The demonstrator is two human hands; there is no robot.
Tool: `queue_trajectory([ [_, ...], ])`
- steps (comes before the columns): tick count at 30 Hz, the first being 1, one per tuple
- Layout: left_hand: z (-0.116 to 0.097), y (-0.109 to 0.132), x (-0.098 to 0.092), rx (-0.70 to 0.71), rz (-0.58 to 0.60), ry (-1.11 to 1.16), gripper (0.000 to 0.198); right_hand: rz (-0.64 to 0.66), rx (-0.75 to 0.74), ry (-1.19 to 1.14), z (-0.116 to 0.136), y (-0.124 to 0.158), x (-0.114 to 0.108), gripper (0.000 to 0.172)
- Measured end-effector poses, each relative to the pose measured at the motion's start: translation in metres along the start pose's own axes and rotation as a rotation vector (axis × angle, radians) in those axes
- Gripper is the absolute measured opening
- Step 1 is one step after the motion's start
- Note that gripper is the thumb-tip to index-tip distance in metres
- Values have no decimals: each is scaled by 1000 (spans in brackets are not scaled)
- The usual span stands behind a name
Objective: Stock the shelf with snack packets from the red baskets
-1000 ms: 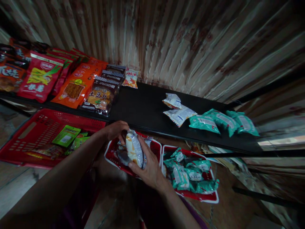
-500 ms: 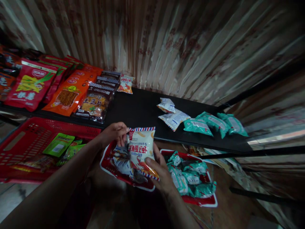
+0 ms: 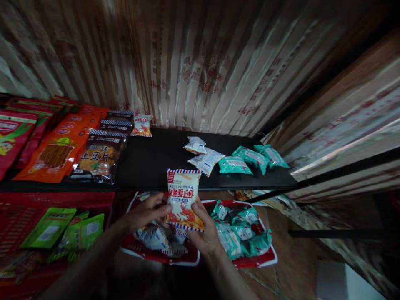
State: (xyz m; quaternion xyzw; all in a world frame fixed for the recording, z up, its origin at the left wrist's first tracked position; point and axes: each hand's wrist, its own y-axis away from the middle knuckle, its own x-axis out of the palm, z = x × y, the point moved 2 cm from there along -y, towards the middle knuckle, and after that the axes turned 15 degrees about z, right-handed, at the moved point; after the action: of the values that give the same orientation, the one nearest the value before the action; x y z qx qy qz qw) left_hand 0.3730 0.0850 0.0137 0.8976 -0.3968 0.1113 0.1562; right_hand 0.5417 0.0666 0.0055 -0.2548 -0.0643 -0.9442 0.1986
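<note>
A white snack bag (image 3: 183,200) with a red-and-blue striped border stands upright in front of me, its printed front facing me. My right hand (image 3: 204,233) grips its lower right side, thumb across the front. At the lower left edge, my left hand (image 3: 148,214) has its thumb and fingers against the bag. Under both hands is a red basket (image 3: 159,259) with a white rim, containing more white snack bags (image 3: 154,238). Two white bags (image 3: 206,160) lie back side up on the black shelf (image 3: 156,156), and a similar bag (image 3: 142,126) leans at its back.
Teal snack bags (image 3: 235,165) lie at the shelf's right end. More fill a second red basket (image 3: 265,262). Brown potato-chip packs (image 3: 100,156), orange packs (image 3: 58,148) and red packs (image 3: 14,133) stand on the left. Below them, a red crate (image 3: 103,200) holds green packets (image 3: 48,229).
My left hand has moved from the bag's top left corner down to its lower left edge. The bag is more upright. My view has shifted right.
</note>
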Motion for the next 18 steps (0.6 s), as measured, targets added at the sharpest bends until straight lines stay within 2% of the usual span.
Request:
queue_trajectory([
  [3,-2,-7,14,38,-53,40,58,19,21,1,7,3,-1,49],
  [5,-2,-13,20,85,-96,33,56,34,43,-28,12,5,-1,51],
  [12,10,-32,30,176,-331,-32,53,82,-100,-160,29,7,5,58],
  [18,12,-39,70,239,-473,-171,51,113,-180,-172,36,23,-12,61],
])
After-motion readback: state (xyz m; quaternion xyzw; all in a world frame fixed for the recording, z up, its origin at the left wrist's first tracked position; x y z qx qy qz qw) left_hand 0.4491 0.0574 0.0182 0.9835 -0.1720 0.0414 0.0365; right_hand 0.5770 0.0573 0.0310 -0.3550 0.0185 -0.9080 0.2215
